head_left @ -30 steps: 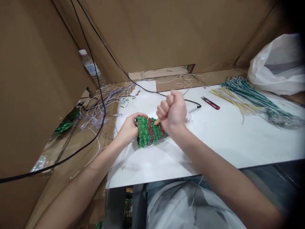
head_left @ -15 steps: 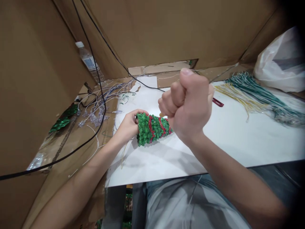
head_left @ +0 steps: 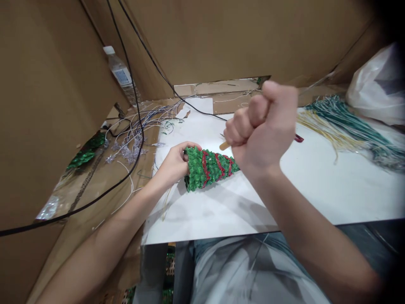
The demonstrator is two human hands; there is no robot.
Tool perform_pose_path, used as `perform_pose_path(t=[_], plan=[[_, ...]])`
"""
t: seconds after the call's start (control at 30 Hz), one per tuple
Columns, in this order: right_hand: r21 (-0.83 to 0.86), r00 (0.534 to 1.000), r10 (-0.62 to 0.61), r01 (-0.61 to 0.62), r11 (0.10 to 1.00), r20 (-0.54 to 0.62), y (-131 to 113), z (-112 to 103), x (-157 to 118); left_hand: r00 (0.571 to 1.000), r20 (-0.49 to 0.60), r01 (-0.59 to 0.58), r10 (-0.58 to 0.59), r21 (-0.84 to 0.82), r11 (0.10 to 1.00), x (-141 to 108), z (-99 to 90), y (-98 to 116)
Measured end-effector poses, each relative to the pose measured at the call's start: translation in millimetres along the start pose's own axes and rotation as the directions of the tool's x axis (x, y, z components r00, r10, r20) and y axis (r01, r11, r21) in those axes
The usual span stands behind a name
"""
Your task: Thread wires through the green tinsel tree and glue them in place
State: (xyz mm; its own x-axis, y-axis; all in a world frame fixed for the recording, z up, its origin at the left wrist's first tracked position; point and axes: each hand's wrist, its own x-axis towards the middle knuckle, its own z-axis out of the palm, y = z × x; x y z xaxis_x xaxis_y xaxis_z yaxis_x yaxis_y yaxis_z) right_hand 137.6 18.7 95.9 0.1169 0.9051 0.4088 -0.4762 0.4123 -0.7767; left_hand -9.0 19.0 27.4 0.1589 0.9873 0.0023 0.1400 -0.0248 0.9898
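My left hand [head_left: 173, 164] is shut around the wide end of a green beaded cone [head_left: 209, 169], which has red spiral bands and lies on its side. Raised above the cone's narrow tip, my right hand [head_left: 259, 126] forms a tight fist. A short wooden handle [head_left: 225, 145] sticks out of that fist, and the rest of it is hidden by my fingers. The handle does not touch the cone. Only the red tip of a pair of snips [head_left: 299, 138] shows past my right hand.
The cone rests on a white board [head_left: 202, 215]. Green and yellow wire bundles [head_left: 335, 128] lie to the right, beneath a white plastic bag [head_left: 378, 86]. Tangled thin wires [head_left: 148, 126], a black cable [head_left: 139, 71], a water bottle [head_left: 118, 71] and cardboard walls [head_left: 47, 105] are at the left and back.
My right fist has risen and moved right, away from the cone, and now covers the snips. The cone has turned, showing its narrow tip, and stays in my left hand.
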Motion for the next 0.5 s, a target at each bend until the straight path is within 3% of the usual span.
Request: perform_pose_path(t=[0.2,0.37,0.5], plan=[[0.072,0.993,0.021,-0.030,0.997,0.117,16.3,4.8,-13.0,0.999,-0.004,-0.047,0.047,-0.015,0.999,1.2,-0.1,0.1],[0.062,0.994,-0.042,0.036,0.997,0.100,2.0,10.2,-14.5,1.000,-0.004,-0.019,0.019,-0.001,1.000,-0.3,0.0,1.6],[-0.014,0.992,-0.006,0.008,1.000,0.128,18.2,10.7,-15.1,0.998,-0.009,-0.055,0.055,0.002,0.998,-0.1,-0.5,0.8]])
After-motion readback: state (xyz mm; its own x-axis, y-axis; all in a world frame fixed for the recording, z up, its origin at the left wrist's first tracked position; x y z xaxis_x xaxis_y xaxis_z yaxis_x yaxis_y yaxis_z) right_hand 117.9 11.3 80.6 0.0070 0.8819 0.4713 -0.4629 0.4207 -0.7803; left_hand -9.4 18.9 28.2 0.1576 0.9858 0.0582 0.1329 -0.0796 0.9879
